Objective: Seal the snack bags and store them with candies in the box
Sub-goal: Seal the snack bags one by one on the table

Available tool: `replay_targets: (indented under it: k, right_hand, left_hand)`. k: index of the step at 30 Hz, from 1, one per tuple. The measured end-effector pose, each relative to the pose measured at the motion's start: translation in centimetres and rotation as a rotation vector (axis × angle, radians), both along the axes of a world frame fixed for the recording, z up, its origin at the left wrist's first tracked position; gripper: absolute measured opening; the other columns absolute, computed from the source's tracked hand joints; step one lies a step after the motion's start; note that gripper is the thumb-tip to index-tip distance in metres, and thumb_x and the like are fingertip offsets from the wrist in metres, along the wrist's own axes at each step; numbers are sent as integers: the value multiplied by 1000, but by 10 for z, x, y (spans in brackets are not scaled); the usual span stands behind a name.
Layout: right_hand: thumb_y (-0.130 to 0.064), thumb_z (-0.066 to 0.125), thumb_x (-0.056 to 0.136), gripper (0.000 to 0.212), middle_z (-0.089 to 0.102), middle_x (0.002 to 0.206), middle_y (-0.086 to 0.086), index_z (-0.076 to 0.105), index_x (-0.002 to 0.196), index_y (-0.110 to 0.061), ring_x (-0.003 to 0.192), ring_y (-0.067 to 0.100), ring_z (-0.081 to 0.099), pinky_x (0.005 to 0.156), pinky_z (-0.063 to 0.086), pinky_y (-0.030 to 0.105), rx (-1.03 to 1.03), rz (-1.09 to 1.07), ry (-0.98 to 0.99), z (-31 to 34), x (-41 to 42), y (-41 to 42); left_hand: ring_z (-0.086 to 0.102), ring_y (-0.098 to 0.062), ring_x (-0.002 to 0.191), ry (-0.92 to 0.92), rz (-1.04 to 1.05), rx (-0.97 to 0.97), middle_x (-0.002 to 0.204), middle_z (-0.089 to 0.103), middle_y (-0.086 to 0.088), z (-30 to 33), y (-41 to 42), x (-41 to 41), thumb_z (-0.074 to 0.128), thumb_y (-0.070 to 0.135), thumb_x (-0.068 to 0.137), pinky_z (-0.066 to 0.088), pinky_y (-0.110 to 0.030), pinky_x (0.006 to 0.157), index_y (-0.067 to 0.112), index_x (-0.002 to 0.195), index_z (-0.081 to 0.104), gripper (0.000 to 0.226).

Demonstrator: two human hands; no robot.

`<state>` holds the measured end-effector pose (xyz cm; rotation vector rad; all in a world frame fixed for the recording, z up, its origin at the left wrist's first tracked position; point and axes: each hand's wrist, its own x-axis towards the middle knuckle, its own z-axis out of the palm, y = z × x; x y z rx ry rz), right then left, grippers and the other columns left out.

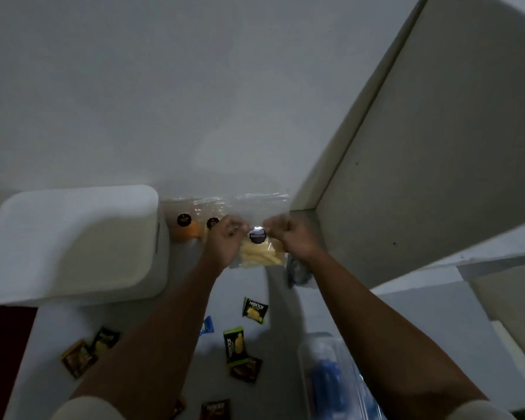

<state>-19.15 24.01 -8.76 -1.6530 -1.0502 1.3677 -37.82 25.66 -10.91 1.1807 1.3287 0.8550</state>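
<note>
Two pale sleeves (82, 407) are seen at the bottom edge, nearest the camera, and bare forearms are stretched from them toward the far side of a white table (152, 353).

A clear snack bag (262, 253) of pale yellow chips is held up at the far edge of the table, close to the wall. Its upper part is pinched at the left by the left hand (225, 241) and at the right by the right hand (291, 236); the fingers of both are curled onto the plastic, with a round dark sticker (256, 236) on the bag showing between them. The top of the bag is seen as a crinkled clear strip above the knuckles; whether it is closed cannot be told.

Just left of it, a second clear bag (190, 230) with orange contents and two dark stickers is propped by the wall, partly hidden behind the left hand.

Small wrapped candies are scattered on the table under and between the arms: a green and yellow one (255, 310), a blue one (207, 325) beside the left forearm, another green one (234, 345) touching a brown one (246, 369), and a green and brown pair (88, 353) to the left. More brown wrappers lie at the bottom edge.

A clear plastic box (325, 380) with blue contents is placed on the table at the right, partly hidden under the right forearm. A white rounded appliance (73, 241) stands at the left, and a pale slanted panel (422, 147) rises at the right.
</note>
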Motion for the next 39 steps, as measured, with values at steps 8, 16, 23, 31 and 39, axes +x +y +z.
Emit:
replay_targets:
  k: [8,16,23,31,39]
  right_hand:
    - [-3,57,89,19,68,82,2,71,88,-16,73,16,60,70,48,29,-154,-35,101,-56,-5,77]
    - [-7,65,91,16,73,95,4,72,93,-21,92,24,68,85,54,39,-169,-53,90,-105,-13,116]
    - [-10,89,71,72,68,109,7,54,134,-12,95,22,67,93,57,39,-144,62,-218,-104,5,97]
    - [-62,66,81,80,49,148,7,44,149,-25,137,34,46,114,25,57,-673,735,-1229,-54,67,45]
    - [-23,77,84,45,63,127,9,60,123,-9,119,32,60,108,38,58,-532,807,-1295,-51,64,-14]
  left_hand:
    - [58,-20,81,414,-76,-120,96,61,-4,-76,43,3,85,32,78,43,-33,66,11,113,50,53]
    - [59,-30,111,702,227,20,124,57,-5,-90,56,18,76,38,81,47,-35,75,20,122,52,51]
    - [59,-35,107,636,377,28,123,56,-11,-76,46,25,71,46,87,45,-36,76,12,119,52,51]
    - [66,-28,102,316,-150,-153,106,66,-7,-88,-20,76,75,23,89,51,-32,88,18,104,61,21]
    - [62,-23,114,340,-441,-209,129,61,-5,-90,-77,99,75,30,87,51,-33,96,16,129,62,46]
